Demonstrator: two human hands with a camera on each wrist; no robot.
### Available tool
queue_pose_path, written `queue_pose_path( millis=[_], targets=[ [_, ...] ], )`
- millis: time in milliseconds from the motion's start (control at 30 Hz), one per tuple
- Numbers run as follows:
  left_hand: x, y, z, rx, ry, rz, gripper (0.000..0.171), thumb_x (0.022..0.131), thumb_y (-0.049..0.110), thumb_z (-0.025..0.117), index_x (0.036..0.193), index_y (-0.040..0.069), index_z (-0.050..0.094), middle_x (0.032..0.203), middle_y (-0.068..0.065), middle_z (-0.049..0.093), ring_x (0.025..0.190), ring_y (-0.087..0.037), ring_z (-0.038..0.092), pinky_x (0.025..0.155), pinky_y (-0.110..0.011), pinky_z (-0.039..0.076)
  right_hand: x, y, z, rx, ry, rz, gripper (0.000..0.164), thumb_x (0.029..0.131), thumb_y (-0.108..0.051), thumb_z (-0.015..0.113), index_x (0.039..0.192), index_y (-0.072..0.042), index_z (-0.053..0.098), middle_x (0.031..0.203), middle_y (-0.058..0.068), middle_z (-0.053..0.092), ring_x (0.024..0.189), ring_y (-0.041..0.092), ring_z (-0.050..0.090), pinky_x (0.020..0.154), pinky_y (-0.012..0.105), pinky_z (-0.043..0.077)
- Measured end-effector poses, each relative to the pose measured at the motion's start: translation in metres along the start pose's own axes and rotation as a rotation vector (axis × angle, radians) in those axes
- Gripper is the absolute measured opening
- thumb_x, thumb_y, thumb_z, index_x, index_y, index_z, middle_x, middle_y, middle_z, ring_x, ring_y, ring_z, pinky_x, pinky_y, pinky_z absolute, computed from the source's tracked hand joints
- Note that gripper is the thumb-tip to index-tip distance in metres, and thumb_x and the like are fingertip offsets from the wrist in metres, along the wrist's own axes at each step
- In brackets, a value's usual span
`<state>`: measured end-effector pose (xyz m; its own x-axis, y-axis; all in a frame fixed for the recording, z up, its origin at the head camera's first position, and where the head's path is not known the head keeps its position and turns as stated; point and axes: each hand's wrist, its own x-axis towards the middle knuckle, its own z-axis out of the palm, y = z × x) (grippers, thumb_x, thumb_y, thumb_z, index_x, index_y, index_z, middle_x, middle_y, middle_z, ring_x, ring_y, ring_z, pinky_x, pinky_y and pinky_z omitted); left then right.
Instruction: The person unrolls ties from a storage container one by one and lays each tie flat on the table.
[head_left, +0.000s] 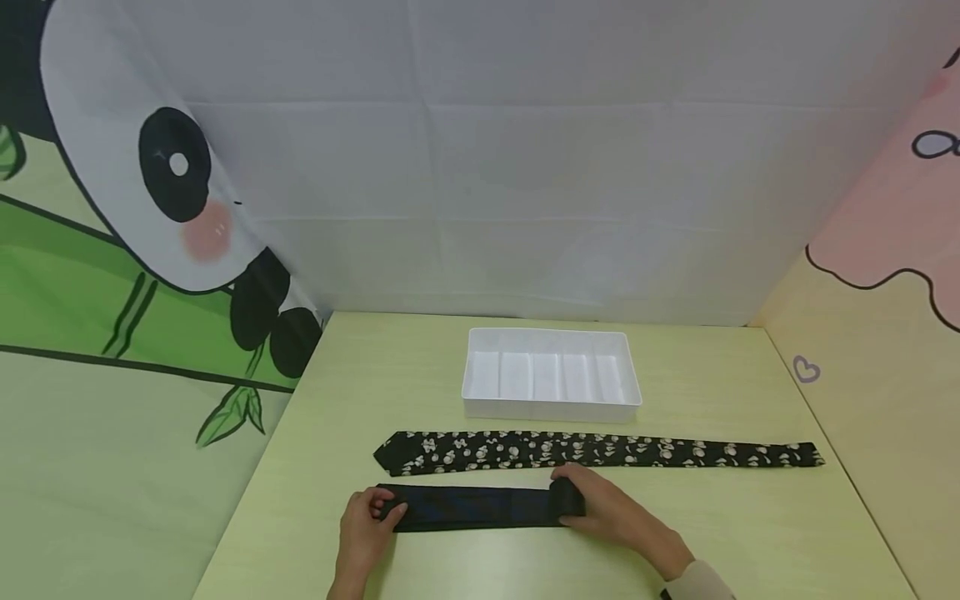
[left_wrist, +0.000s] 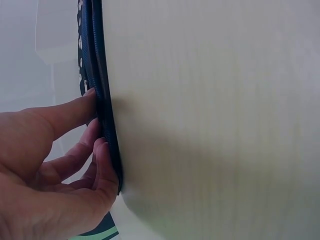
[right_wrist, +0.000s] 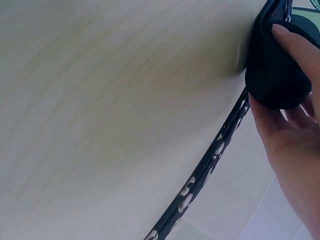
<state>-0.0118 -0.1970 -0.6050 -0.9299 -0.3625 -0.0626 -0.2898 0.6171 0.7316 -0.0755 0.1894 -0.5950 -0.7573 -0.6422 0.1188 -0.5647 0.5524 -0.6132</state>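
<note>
A dark navy necktie (head_left: 472, 507) lies lengthwise near the front of the table, its right end wound into a roll. My right hand (head_left: 606, 505) grips that roll between thumb and fingers; the right wrist view shows the rolled part (right_wrist: 278, 70) as a thick dark coil. At the flat left end, my left hand (head_left: 365, 533) pinches the tie with curled fingers, and the left wrist view has the fingertips on the tie's edge (left_wrist: 102, 85). Just behind lies a black necktie with a pale floral pattern (head_left: 540, 451), stretched out flat, touched by neither hand.
A white plastic tray (head_left: 551, 410) with several narrow compartments stands behind the patterned tie. The pale wooden table (head_left: 375, 358) meets a white cloth backdrop (head_left: 525, 208) at the rear. Cartoon-printed panels rise on the left and right sides.
</note>
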Motion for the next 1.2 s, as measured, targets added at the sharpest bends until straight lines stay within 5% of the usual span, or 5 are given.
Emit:
queue_pose_path(
  millis=[1200],
  targets=[
    [-0.002, 0.000, -0.002, 0.000, 0.003, 0.016, 0.026, 0.085, 0.007, 0.083, 0.100, -0.003, 0.064, 0.092, -0.010, 0.053, 0.085, -0.021, 0.050, 0.071, -0.030, 0.044, -0.023, 0.019, -0.015, -0.032, 0.065, -0.051, 0.060, 0.079, -0.009, 0.089, 0.129, -0.011, 0.057, 0.121, 0.002, 0.064, 0.109, 0.021, 0.063, 0.092, 0.048, 0.054]
  ],
)
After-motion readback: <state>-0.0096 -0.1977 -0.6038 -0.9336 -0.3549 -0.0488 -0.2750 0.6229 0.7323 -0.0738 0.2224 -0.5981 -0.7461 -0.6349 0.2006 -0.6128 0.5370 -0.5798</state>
